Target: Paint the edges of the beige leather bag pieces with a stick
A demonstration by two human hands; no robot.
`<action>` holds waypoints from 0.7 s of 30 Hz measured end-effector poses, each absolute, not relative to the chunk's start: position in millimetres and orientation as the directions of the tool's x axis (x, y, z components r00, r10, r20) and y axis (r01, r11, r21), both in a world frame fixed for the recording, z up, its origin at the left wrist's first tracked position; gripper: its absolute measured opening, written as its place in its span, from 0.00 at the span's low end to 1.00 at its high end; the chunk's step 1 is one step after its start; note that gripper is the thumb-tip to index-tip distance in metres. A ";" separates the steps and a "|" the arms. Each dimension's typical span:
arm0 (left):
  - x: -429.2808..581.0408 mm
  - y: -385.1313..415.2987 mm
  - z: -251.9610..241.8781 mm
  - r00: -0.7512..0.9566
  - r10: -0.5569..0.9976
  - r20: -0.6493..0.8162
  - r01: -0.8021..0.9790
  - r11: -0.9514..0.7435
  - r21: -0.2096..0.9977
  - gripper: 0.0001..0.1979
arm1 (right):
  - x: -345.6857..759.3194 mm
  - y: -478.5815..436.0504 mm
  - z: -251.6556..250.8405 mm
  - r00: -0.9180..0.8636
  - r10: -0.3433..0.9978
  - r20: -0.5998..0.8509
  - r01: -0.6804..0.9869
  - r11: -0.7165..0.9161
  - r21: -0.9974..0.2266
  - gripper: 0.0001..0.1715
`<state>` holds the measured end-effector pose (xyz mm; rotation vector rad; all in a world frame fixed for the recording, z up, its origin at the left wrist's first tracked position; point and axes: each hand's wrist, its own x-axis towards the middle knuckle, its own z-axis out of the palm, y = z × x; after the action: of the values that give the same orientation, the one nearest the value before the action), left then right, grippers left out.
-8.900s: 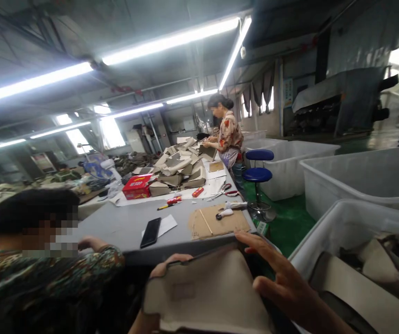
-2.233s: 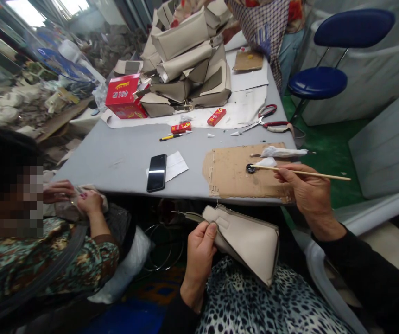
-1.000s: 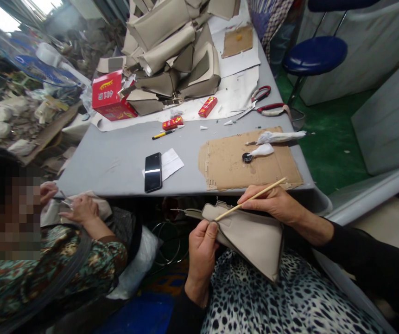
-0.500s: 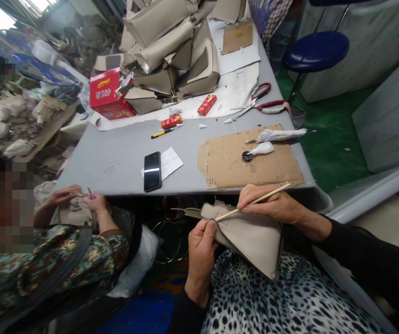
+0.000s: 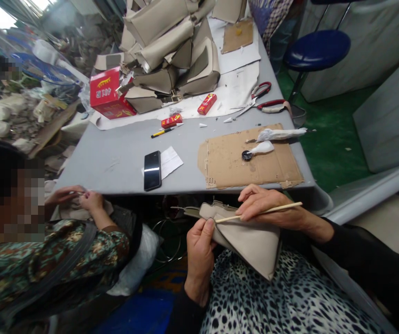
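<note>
A beige leather bag (image 5: 251, 241) with dark edges rests over my lap, below the table's front edge. My left hand (image 5: 201, 248) pinches its left end, thumb on top and fingers underneath. In my right hand (image 5: 263, 205) is a thin wooden stick (image 5: 282, 207), gripped between thumb and fingers. The stick's left tip touches the bag's edge beside my left thumb, and its other end sticks out to the right past my knuckles. Part of the bag's underside is hidden by my left hand.
Cardboard (image 5: 227, 162) bears a black-and-white glue applicator (image 5: 262, 148). A phone (image 5: 152, 170), red-handled scissors (image 5: 263, 93), a red box (image 5: 107, 95) and piled beige bags (image 5: 171, 51) are on the table (image 5: 123, 148). A co-worker (image 5: 81, 260) sits at left; a blue stool (image 5: 317, 50) stands right.
The stick has swung flatter, its right end lower and farther right. My right hand has turned with it, while my left hand keeps its hold. The co-worker's head and hands have shifted.
</note>
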<state>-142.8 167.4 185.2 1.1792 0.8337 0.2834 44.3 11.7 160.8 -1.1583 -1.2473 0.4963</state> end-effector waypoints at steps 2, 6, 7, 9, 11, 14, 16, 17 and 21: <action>-142.1 166.8 183.3 0.652 0.631 -0.421 0.208 0.386 0.899 0.21 | 43.3 9.7 162.7 0.300 0.819 0.489 0.304 0.404 -0.863 0.11; -143.2 167.9 175.7 0.598 0.699 -0.393 0.197 0.347 0.917 0.21 | 39.9 2.9 165.7 0.442 0.791 0.423 0.216 0.363 -0.906 0.12; -143.8 168.4 173.7 0.587 0.712 -0.386 0.201 0.334 0.921 0.21 | 38.9 1.2 166.5 0.497 0.776 0.389 0.196 0.336 -0.921 0.13; -144.8 169.4 170.3 0.570 0.730 -0.376 0.216 0.309 0.926 0.21 | 36.5 -1.3 168.8 0.584 0.739 0.336 0.208 0.264 -0.942 0.14; -144.7 169.7 168.2 0.560 0.742 -0.368 0.230 0.288 0.930 0.21 | 33.8 -2.1 171.7 0.620 0.711 0.332 0.270 0.204 -0.941 0.15; -142.2 169.1 167.2 0.556 0.750 -0.359 0.235 0.272 0.933 0.21 | 28.9 -1.1 176.6 0.625 0.685 0.375 0.365 0.168 -0.916 0.16; -140.0 168.6 167.4 0.557 0.751 -0.354 0.235 0.266 0.935 0.21 | 25.7 -0.8 179.6 0.638 0.661 0.396 0.407 0.147 -0.902 0.17; -139.1 168.4 167.7 0.558 0.751 -0.352 0.233 0.266 0.935 0.21 | 24.7 -1.0 180.9 0.650 0.645 0.403 0.424 0.132 -0.896 0.17; -139.4 170.3 171.2 0.544 0.761 -0.354 0.220 0.278 0.935 0.21 | 30.5 -4.9 183.6 0.756 0.494 0.430 0.478 0.032 -0.878 0.15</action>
<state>-139.4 170.3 171.2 1.2752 0.9751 0.4533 30.5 -4.9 183.6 -1.5946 -0.8010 0.0141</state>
